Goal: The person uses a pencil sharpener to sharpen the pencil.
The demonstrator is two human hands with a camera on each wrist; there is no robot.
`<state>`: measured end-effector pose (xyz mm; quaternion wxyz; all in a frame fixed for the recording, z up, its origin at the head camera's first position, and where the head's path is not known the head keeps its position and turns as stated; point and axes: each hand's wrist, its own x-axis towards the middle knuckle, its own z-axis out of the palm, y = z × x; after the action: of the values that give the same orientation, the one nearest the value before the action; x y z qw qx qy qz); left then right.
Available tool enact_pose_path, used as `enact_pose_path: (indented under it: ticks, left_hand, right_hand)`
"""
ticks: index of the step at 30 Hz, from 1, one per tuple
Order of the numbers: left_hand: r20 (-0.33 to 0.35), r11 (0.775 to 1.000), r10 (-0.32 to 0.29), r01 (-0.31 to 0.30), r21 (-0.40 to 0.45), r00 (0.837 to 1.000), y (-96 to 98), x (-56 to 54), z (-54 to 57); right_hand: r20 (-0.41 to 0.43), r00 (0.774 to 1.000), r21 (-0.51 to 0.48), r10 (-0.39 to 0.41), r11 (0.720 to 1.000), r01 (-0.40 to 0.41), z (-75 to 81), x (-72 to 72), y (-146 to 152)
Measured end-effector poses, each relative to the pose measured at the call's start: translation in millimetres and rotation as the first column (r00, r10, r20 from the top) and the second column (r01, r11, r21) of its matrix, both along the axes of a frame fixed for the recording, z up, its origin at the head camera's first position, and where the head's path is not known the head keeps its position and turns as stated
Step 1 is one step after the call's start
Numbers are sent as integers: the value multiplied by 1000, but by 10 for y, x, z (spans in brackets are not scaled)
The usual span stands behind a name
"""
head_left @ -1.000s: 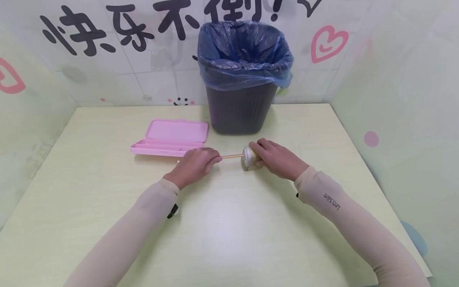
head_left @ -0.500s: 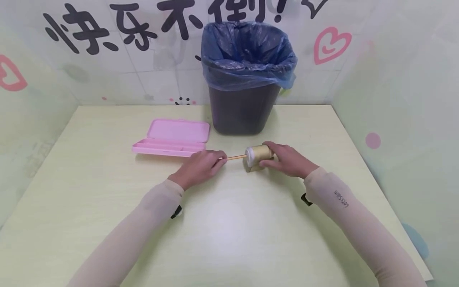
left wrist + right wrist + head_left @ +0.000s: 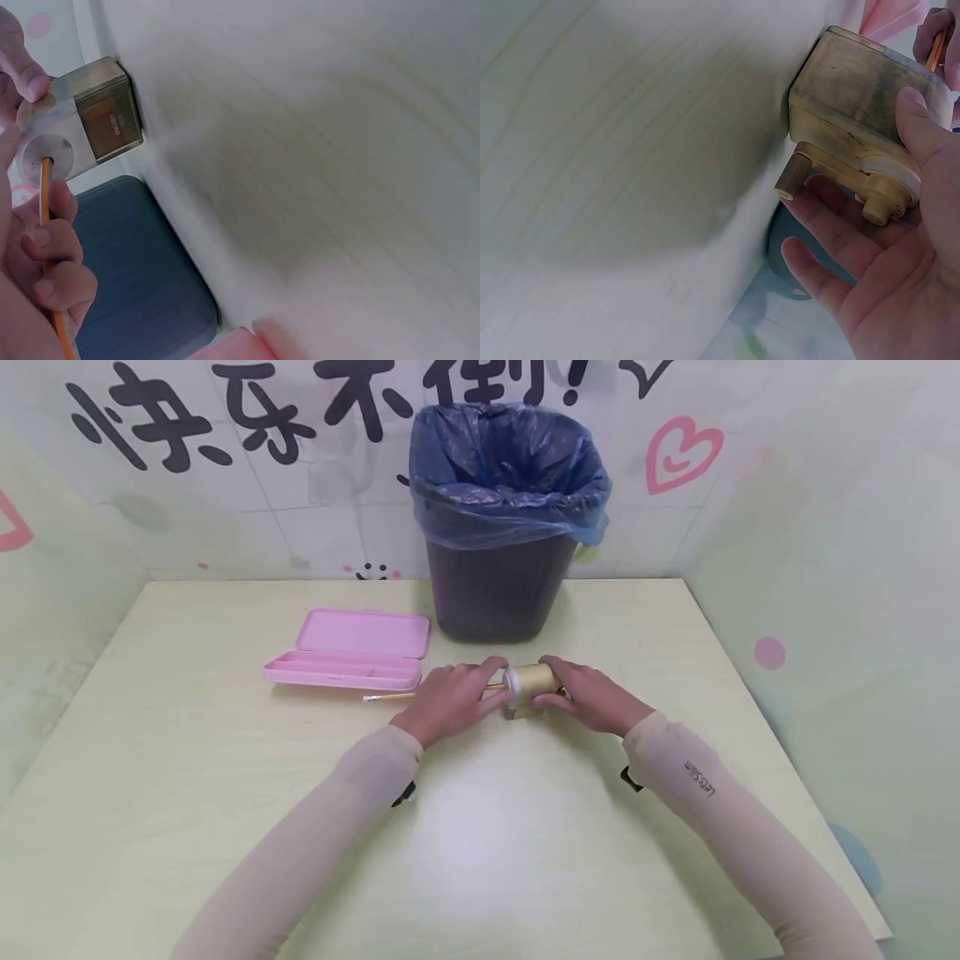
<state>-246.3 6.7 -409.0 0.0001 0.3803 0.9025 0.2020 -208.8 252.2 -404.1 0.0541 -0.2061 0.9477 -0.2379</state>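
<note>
A yellowish crank pencil sharpener stands on the table with a pencil in its front hole. My right hand grips the sharpener's rear end between thumb and fingers. Below that hand, in the right wrist view, the crank handle shows beside loosely bent fingers. My left hand lies over the pencil, its thumb and forefinger reaching the sharpener's pale front face. Its other fingers curl round the orange shaft in the left wrist view. The white eraser end sticks out left of this hand; the tip is hidden inside the sharpener.
Behind the left hand lies an open pink pencil case. A dark waste bin lined with a blue bag stands behind the sharpener, against the back wall. Walls enclose the pale table at the back and sides.
My left hand has slid right along the pencil to the sharpener's front, uncovering the eraser end. My right hand has shifted back on the sharpener's body, baring more of it.
</note>
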Motion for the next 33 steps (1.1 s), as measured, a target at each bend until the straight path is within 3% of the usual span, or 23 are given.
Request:
enact_pose_path:
  ticks: [5,8,12,18,23,29,33]
  left_hand:
    - [-7,1000,14,-14,18,1000,45,22,-42]
    - [-49,1000,8,-7,18,999,90,36,-60]
    - [-104,1000,8,-6,14,995,152,45,-64]
    - [-96,1000,-14,14,-8,995,174,25,-47]
    - [-101,998,-52,50,-25,993,161,-7,-33]
    - [-44,994,-92,90,-53,995,185,-51,69]
    - [-55,994,-84,79,-81,995,172,-48,72]
  right_hand:
    - [41,999,6,-30,1000,30,11,15,48]
    - [61,997,-12,-54,998,55,-12,37,82]
    - [12,1000,-22,-24,999,25,-72,53,85]
    - [-53,999,-6,8,1000,-9,-81,49,31]
    - [-18,1000,-5,12,1000,-12,-50,42,24]
    - [46,997,12,-69,998,68,-38,60,104]
    - [-30,999,87,-36,995,39,-130,66,143]
